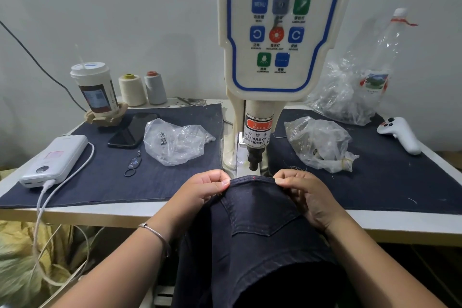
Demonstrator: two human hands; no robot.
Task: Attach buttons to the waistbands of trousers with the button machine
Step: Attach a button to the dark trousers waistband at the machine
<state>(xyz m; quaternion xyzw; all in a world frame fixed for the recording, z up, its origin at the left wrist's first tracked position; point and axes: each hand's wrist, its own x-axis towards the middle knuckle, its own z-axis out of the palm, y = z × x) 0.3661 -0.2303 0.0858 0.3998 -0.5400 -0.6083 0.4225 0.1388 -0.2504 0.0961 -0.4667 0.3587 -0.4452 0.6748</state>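
The trousers are held at the near edge of the bench, straight in front of the machine. Their long axis runs from the machine towards the person: the waistband points away, up at the punch head, and the rest hangs down over the bench edge out of view. The cloth is a dark navy denim with matching stitching, and a pointed back pocket is seen face up just below the waistband. A small red laser dot is seen on the waistband's top edge, below the punch head.

The waistband is pinched at its left side by the left hand, thumb and fingers clamped together on the fabric. At the right side it is pinched by the right hand, its fingers curled over the edge and closed on the cloth. The band is stretched in a shallow arch between the two hands (a thin bracelet is worn on the left wrist).

Dark cloth mats are laid on the bench either side of the machine. On the left mat lie a plastic bag with small metal parts, a phone, a power bank with its cable plugged in, and a cup. Two thread cones stand behind. On the right lie a bag, a white controller and a clear bottle.
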